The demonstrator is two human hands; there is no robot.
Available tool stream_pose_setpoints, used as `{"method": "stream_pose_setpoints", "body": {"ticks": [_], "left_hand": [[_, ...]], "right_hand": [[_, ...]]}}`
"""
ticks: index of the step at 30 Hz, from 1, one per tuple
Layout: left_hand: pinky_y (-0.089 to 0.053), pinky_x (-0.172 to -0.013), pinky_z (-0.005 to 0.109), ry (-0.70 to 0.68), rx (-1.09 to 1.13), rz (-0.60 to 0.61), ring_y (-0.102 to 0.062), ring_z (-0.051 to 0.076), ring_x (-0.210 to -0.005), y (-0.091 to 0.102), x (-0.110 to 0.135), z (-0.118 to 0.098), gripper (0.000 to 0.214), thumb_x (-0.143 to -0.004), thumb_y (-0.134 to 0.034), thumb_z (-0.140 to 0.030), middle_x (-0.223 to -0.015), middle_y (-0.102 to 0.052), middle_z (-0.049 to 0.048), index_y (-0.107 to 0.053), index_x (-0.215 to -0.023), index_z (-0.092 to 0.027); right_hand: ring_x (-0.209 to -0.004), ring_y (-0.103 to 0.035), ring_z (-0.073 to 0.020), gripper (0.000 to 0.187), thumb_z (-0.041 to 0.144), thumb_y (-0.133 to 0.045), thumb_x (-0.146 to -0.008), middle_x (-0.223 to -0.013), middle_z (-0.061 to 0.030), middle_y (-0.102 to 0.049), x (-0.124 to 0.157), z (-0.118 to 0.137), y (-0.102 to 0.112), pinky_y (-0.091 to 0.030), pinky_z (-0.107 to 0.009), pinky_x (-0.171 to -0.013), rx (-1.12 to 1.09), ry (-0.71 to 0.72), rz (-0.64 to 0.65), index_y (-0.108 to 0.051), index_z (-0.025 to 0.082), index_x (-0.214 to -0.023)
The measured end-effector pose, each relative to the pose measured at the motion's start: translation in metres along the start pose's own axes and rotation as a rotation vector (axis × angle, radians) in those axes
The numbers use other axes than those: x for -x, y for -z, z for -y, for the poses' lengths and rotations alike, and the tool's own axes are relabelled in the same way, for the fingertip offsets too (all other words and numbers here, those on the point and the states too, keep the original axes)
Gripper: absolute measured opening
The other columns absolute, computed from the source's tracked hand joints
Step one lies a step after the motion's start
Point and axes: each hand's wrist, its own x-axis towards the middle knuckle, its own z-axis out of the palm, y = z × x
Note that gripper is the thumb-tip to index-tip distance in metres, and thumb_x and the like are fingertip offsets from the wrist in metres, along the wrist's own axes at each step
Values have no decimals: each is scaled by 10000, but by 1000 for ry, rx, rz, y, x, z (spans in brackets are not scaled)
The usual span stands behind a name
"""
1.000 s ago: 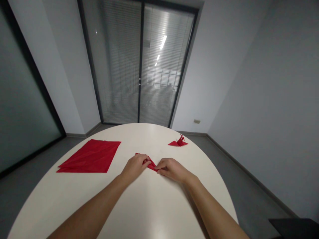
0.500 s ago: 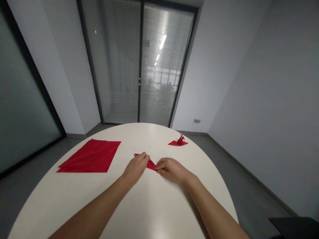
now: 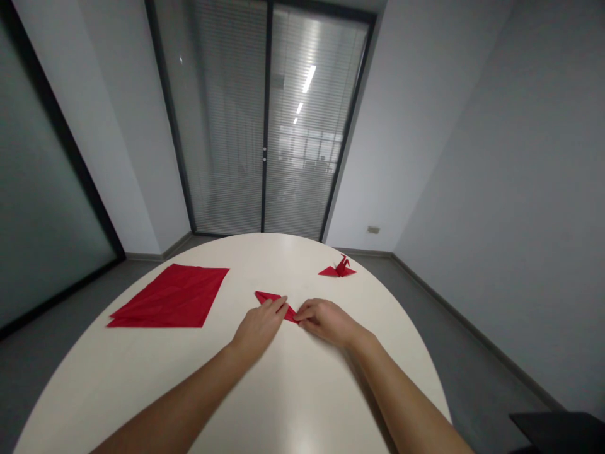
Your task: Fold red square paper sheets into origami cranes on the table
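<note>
- A narrow, folded red paper strip [image 3: 290,314] lies slantwise on the round white worktop [image 3: 283,391], near the middle, under and between the two hands.
- The left hand [image 3: 261,323] has its grip unclenched, fingers laid nearly flat across the strip.
- The right hand [image 3: 327,320] has its grip pinched together on the strip's near right end.
- Flat, creased red paper sheets [image 3: 172,297] lie to the left.
- A red paper crane [image 3: 341,269] sits at the far right, wings spread.
</note>
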Motion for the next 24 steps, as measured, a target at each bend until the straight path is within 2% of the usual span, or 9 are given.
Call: {"method": "stream_pose_setpoints", "body": {"ticks": [4, 7, 9, 13, 19, 24], "left_hand": [[-523, -968, 434, -46, 17, 1, -617, 310, -1170, -5, -3, 5, 444, -900, -446, -26, -1338, -646, 160, -608, -1305, -105], [-435, -1087, 446, -97, 37, -25, -551, 311, -1288, -14, 0, 8, 459, -911, -416, -49, -1389, -609, 178, -584, -1338, -62], [-351, -1169, 454, -111, 84, -48, -429, 320, -1418, -21, 4, 9, 482, -969, -423, -191, -1493, -502, 213, -504, -1412, -21], [-294, -1211, 442, -59, 184, -1, -316, 304, -1490, -28, 10, 10, 619, -1014, -368, -391, -1584, -347, 226, -373, -1502, -11], [-241, -1233, 457, 13, 234, 62, -281, 319, -1502, -23, 9, 9, 664, -1009, -358, -446, -1605, -310, 216, -346, -1526, -29], [-242, -1229, 475, 14, 247, 74, -259, 317, -1510, -24, 8, 9, 687, -1008, -328, -485, -1618, -275, 211, -329, -1533, -42]], "right_hand": [[-1025, -670, -194, 310, 146, -521, -945, -1120, -54, -747, 0, -1, -2, -487, -283, -909, 44, -22, -22, -765, 241, -1111], [-1053, -660, -200, 335, 124, -514, -940, -1145, -60, -741, -1, -3, -4, -490, -293, -925, 93, -37, -43, -755, 239, -1143], [-1064, -655, -207, 344, 113, -514, -939, -1154, -67, -739, -2, -5, -5, -491, -300, -932, 115, -36, -54, -751, 234, -1157], [-1075, -648, -210, 382, 79, -489, -942, -1177, -73, -736, -2, -8, -5, -493, -305, -941, 118, -14, -69, -741, 233, -1185], [-1075, -673, -208, 398, 40, -478, -908, -1179, -73, -746, 0, -13, 1, -488, -302, -960, 91, -3, -40, -772, 217, -1110], [-1084, -680, -214, 376, 56, -479, -899, -1178, -75, -749, 0, -13, 6, -485, -304, -965, 139, -48, 11, -784, 208, -1059]]}}
